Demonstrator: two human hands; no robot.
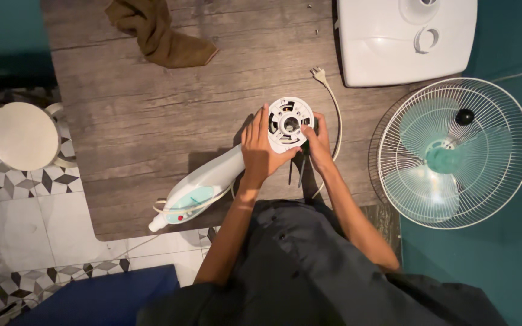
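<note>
One fan stand (212, 181) flat on wood table (128, 115), both hands at its round end: left hand (261, 151) fingers wrapped on it, right hand (316, 142) fingers pinching rim; one fan head (454, 154), one base (394, 42), one cloth (158, 30), one stool (22, 136); tiled floor (7, 181)

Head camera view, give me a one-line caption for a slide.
Both hands, left hand and right hand, grip a white fan motor housing on a wooden table, beside a detached fan grille.

Bare arms, dark grey clothing

Both forearms are uncovered up to the left hand (260, 151) and right hand (318, 143); below them, a loose dark grey garment with small dark buttons covers the body.
</note>
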